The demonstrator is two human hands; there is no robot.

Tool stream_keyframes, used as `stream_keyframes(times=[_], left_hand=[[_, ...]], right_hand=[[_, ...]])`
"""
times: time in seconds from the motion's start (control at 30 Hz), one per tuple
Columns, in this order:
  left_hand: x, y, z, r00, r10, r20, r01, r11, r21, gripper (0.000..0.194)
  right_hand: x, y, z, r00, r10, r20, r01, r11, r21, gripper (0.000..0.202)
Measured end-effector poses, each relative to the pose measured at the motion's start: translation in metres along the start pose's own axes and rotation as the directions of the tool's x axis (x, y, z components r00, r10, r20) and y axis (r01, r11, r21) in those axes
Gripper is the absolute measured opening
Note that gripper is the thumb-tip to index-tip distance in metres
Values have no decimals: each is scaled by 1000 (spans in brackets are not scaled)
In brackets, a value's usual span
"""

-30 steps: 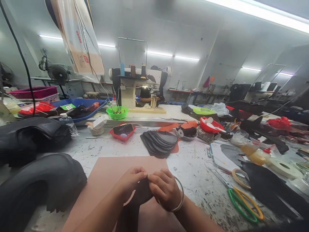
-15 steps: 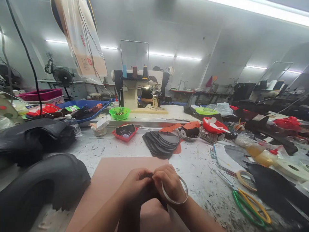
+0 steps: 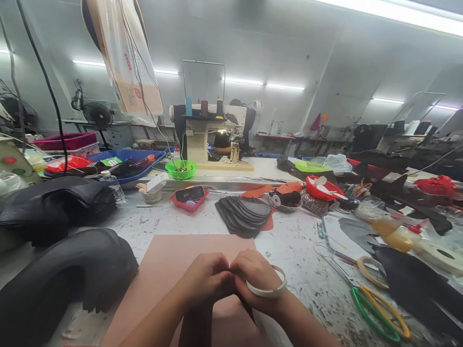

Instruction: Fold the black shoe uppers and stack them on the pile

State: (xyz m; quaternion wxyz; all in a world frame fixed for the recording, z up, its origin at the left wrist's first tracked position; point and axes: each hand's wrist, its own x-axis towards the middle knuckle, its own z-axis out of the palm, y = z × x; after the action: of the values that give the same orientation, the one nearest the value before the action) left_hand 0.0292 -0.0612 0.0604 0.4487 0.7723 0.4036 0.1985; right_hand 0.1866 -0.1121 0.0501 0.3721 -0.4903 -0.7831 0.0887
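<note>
Workshop with strip lights; speckled white counter (image 3: pixel 289 250) crowded with cut parts. Far left: black foam-like curved pieces (image 3: pixel 68 274), one near, more behind. Blue tray (image 3: pixel 126 156) beyond, then green bowl (image 3: pixel 181 168) and red tray (image 3: pixel 190 197) with a phone in it. Tan board (image 3: pixel 162 270) lies flat at centre front.

Over the board, left hand (image 3: pixel 206 282) and right hand (image 3: pixel 258 279) meet, knuckles touching. Each grip is closed tight, fingertips pinching the top edge of a dark strip (image 3: pixel 197 323) that hangs down between the wrists toward the camera. Strip looks matte, near-black, thin, unmarked; its upper end is hidden in the fingers. Judged light and limp, likely soft leather or synthetic: it should fold readily, not slip much, and is best held by the edge, pinched close together as now. White bangle (image 3: pixel 265 289) on right wrist.

Behind: sewing machine (image 3: pixel 206 132), another person partly hidden. Fanned stack of dark ovals (image 3: pixel 244 214). Right: red bowl (image 3: pixel 320 188), glue bottle (image 3: pixel 398 236), tape roll (image 3: pixel 439 255), green-yellow scissors (image 3: pixel 376 308).
</note>
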Motion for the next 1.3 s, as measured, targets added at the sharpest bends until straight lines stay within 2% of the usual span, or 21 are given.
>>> stream_keyframes(times=[0.1,0.17,0.23,0.33,0.43,0.53,0.6,0.67,0.8,0.87,0.93,1.0,1.07,1.17,1.23,1.3], left_hand=[[3,-2,-1,999,43,4,-43,998,38,13],[5,-4,-2,996,85,-14,-84,993,78,16],[6,-5,-3,995,100,-13,-98,991,95,20],[8,-6,-4,997,74,4,-74,995,64,25],[8,-4,-5,1000,31,5,-31,999,-18,25],[8,-4,-6,998,-55,7,55,992,-113,20],[8,-5,-6,996,-86,18,88,981,-175,19],[8,-7,-5,997,-68,40,76,969,-233,18],[5,-5,-1,990,-77,115,111,939,-325,18],[2,-1,1,990,-61,131,100,944,-316,21],[-3,5,4,997,-31,71,44,980,-194,26],[-6,11,5,1000,-14,-26,14,1000,-20,28],[-7,15,6,996,-11,-88,14,999,35,27],[-4,13,3,993,-87,-85,68,977,-203,25],[-1,9,1,981,-190,-48,155,904,-399,24],[1,5,-1,964,-266,-20,218,831,-512,25]], right_hand=[[-4,-1,-7,999,-43,5,43,974,-222,12],[-8,-2,-16,995,-104,0,94,898,-429,3],[-11,-6,-25,983,-178,31,170,850,-500,14],[-14,-17,-35,957,-223,187,272,913,-304,16],[-14,-28,-37,913,-195,359,245,964,-99,20],[-10,-29,-36,897,-183,403,207,978,-15,32],[-4,-26,-35,908,-194,372,194,980,37,34],[4,-23,-33,928,-181,324,172,983,57,29],[20,-17,-22,981,-7,196,7,1000,1,24],[24,-14,-14,989,60,134,-55,998,-36,25],[25,-9,-5,991,97,90,-91,993,-69,27],[23,-6,3,998,53,-14,-54,987,-149,27],[19,-5,10,987,-73,-145,34,965,-260,20],[10,-8,16,935,-250,-253,151,923,-354,19],[4,-10,18,911,-309,-273,203,913,-355,19],[0,-10,18,881,-364,-301,260,906,-334,14]])
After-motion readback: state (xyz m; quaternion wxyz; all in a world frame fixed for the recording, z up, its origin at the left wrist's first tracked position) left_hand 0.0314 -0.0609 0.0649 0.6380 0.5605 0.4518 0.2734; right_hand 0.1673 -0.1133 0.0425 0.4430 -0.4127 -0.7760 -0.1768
